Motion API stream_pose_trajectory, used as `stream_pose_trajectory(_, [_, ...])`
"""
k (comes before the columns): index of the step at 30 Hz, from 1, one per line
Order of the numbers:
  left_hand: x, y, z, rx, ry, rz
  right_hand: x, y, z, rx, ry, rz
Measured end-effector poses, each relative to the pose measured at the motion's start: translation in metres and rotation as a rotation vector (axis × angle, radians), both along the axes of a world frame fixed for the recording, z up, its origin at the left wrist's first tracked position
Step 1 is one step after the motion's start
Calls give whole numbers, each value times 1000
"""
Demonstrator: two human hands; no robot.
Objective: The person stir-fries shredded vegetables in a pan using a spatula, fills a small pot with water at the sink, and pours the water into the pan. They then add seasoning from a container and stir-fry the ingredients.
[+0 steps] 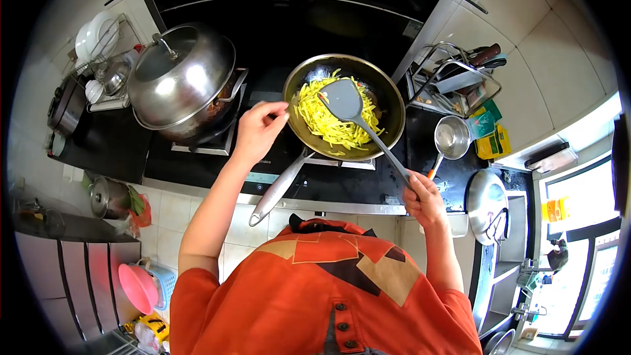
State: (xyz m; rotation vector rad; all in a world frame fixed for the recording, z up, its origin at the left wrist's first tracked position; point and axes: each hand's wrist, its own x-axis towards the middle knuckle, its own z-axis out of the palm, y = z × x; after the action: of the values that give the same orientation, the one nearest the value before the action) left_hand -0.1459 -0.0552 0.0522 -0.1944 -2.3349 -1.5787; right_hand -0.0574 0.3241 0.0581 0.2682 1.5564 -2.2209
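Note:
A frying pan (394,117) sits on the stove, its long handle (279,187) slanting toward me. Thin yellow-green shreds of food (315,118) fill its middle, with a few red bits among them. My right hand (424,198) grips the handle of a grey spatula (343,100), whose broad head is over the shreds. Beside the pan's left rim is my left hand (261,130), thumb and fingertips pressed together in a pinch. Whatever the pinch holds, if anything, is too small to tell. The pan handle lies free of both hands.
Left of the pan stands a large lidded pot (187,79) on another burner. To the right are a small saucepan (452,137), a knife rack (460,79), a yellow packet (494,143) and a metal lid (486,205). A dish rack (108,69) stands far left.

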Motion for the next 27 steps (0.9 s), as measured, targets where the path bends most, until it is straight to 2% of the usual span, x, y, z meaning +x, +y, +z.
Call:
stream_pose_trajectory(4, [-29, 17, 7, 1, -14, -103, 14, 10, 2, -1, -1, 7])
stream_pose_trajectory(7, [-39, 26, 10, -60, -9, -179, 22, 14, 7, -5, -17, 7])
stream_pose_trajectory(9, [-40, 31, 17, -190, -43, -228, 28, 15, 9, -18, -32, 4])
stream_pose_trajectory(13, [-46, 34, 6, -257, 16, -244, 33, 17, 8, -34, -52, -17])
stream_pose_trajectory(18, [-41, 42, 10, -211, -85, -240, 34, 19, 7, -41, -60, -17])
stream_pose_trajectory(21, [-39, 40, 11, -258, -10, -200, 33, 20, 5, -34, -56, -18])
stream_pose_trajectory(25, [-43, 31, 11, -236, -36, -205, 30, 21, 2, -11, -46, -27])
stream_pose_trajectory(27, [-43, 30, 15, -19, -175, -238, 28, 19, 1, -22, -36, -28])
